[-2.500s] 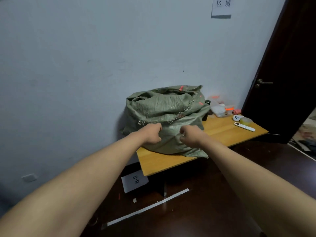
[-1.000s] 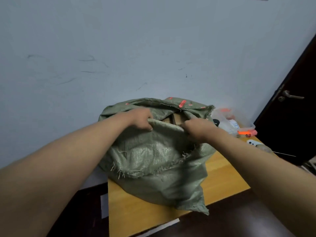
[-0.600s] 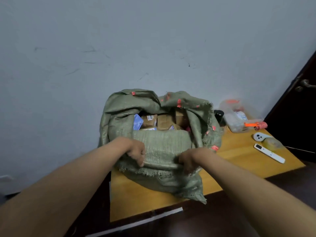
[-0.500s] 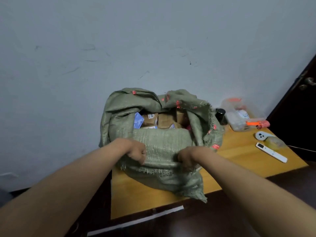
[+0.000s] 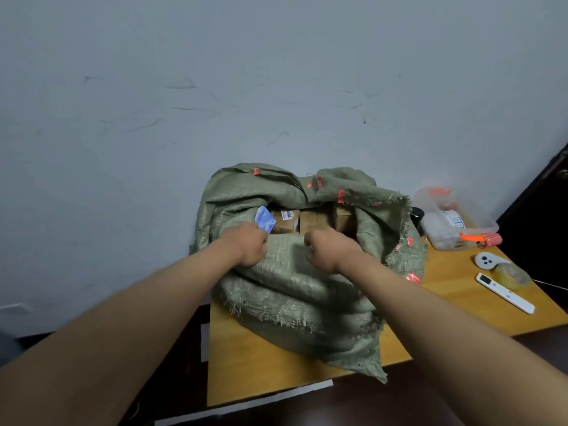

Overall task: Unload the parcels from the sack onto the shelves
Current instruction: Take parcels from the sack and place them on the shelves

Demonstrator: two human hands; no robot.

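Observation:
A green woven sack (image 5: 301, 290) sits on a wooden table (image 5: 264, 373) against the wall, its mouth open. Inside show brown cardboard parcels (image 5: 313, 221), one with a white label (image 5: 287, 215), and a blue packet (image 5: 265, 219) at the left. My left hand (image 5: 247, 245) and my right hand (image 5: 327, 250) both grip the front rim of the sack, fingers curled into the fabric, just in front of the parcels. The rim is folded down over the front.
A clear plastic box (image 5: 451, 222) with an orange-handled tool (image 5: 481, 238), a black cap (image 5: 416, 215), a white tape dispenser (image 5: 488, 261) and a white remote (image 5: 504, 292) lie on the table's right. A dark door (image 5: 541, 216) stands at far right. No shelves in view.
The sack was folded shut; both hands pulled its front rim open and down, exposing the parcels. Since half a second ago the hands have moved up to the mouth's edge.

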